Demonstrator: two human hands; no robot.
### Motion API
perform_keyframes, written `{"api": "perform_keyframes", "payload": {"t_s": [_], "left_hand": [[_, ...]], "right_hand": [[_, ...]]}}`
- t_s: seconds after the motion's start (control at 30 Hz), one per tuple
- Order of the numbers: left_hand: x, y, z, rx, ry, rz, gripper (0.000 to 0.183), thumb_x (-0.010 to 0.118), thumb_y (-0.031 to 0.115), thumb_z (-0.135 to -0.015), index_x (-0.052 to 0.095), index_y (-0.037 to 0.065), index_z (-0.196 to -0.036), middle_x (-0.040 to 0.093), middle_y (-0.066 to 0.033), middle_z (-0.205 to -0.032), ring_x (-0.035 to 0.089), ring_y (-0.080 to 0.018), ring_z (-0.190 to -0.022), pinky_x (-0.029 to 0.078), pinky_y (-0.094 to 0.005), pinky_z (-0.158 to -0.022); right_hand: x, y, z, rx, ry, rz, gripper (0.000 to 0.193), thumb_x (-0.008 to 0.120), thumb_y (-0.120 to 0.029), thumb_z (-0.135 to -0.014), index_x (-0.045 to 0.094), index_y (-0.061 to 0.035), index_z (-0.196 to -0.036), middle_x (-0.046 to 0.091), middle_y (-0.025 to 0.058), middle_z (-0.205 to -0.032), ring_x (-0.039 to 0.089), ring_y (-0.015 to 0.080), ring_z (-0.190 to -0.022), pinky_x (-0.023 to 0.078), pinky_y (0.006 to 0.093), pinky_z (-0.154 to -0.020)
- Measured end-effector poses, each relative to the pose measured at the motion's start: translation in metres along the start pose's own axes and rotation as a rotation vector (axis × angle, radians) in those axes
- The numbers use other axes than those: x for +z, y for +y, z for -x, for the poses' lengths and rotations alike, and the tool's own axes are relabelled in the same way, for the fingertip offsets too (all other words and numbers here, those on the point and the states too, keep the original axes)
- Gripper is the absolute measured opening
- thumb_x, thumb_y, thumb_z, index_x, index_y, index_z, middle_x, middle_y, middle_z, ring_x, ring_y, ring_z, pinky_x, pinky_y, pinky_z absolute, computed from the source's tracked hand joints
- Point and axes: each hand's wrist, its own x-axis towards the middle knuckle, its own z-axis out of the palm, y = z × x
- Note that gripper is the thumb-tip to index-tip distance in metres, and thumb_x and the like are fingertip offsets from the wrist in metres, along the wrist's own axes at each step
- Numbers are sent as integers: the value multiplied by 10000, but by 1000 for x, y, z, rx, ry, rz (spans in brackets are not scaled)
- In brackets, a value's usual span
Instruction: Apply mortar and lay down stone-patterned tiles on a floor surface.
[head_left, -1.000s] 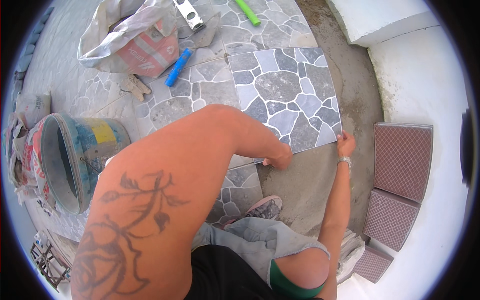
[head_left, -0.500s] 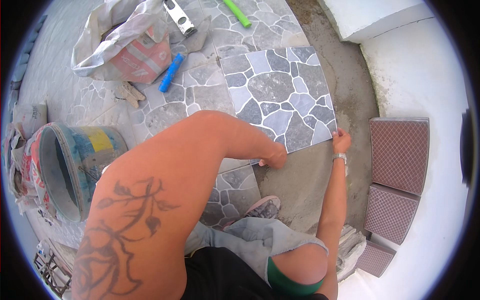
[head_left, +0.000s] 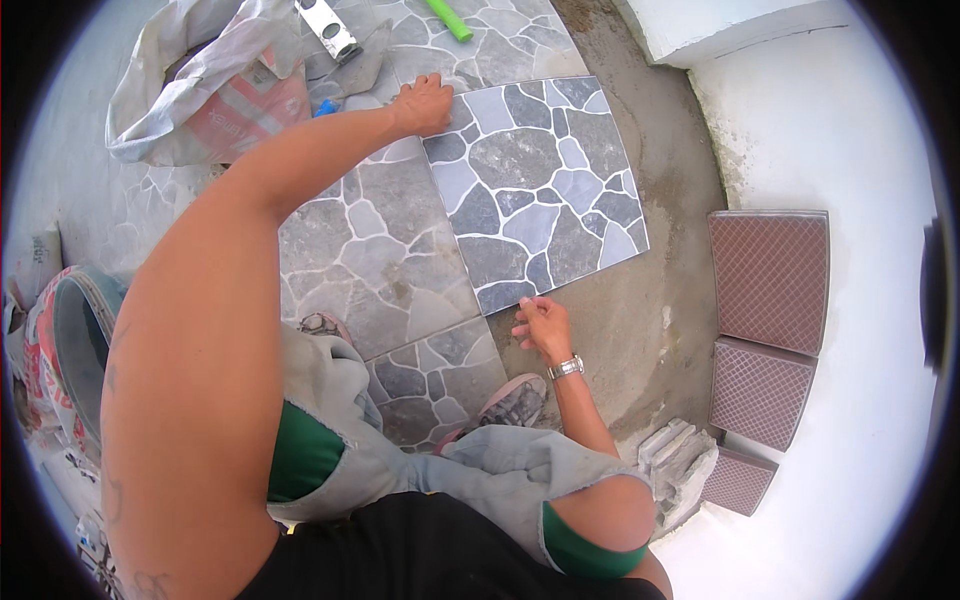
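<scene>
A stone-patterned floor tile [head_left: 540,170] in greys with white joint lines lies slightly askew beside the laid floor. At its far left corner my left hand [head_left: 427,104] rests, fingers bent a little and apart, by the seam with the neighbouring tile. My right hand [head_left: 543,325], with a metal wristwatch [head_left: 566,367] on its wrist, is at the near edge; its curled fingers touch the tile's rim there. Grey mortar bed [head_left: 620,320] shows in front of and to the right of the tile.
An open sack [head_left: 250,115], a spirit level [head_left: 328,30] and a green bar [head_left: 448,18] lie at the far left. A blue handle [head_left: 325,107] is partly hidden by my arm. A bucket [head_left: 85,330] stands left. Brown tiles [head_left: 770,280] lean on the white wall; broken slabs [head_left: 675,460] lie near right.
My left hand has moved from the near edge to the tile's far left corner. My right hand has shifted left along the near edge. The view has shifted slightly.
</scene>
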Motion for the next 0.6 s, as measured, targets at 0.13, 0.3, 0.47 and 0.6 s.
{"api": "perform_keyframes", "payload": {"t_s": [0.13,0.3,0.47,0.6], "left_hand": [[14,-18,3,30,9,124,373,680,197,-810,615,-33,-1097,516,-223,-1189,526,-408,-1148,465,-496,-959],[16,-30,7,25,65,186,378,692,183,-802,622,-34,-1103,540,-221,-1150,540,-390,-1132,475,-472,-960],[14,-32,8,57,61,264,412,722,193,-785,630,-18,-1126,548,-192,-1155,541,-373,-1131,483,-464,-949],[16,-35,9,59,81,262,409,730,203,-784,635,-10,-1120,550,-181,-1154,540,-361,-1129,479,-457,-956]], "right_hand": [[32,7,-6,48,32,-150,290,645,-229,-931,551,28,-1027,669,123,-894,693,186,-648,507,289,-407],[42,8,-16,128,100,-368,221,694,-156,-904,509,-35,-900,617,69,-777,654,154,-612,505,271,-425],[39,16,-23,92,130,-311,222,691,-136,-903,491,-42,-892,600,57,-709,584,135,-526,494,277,-415],[38,16,-23,49,124,-245,232,693,-129,-899,480,-37,-893,585,59,-667,533,133,-465,474,290,-392]]}}
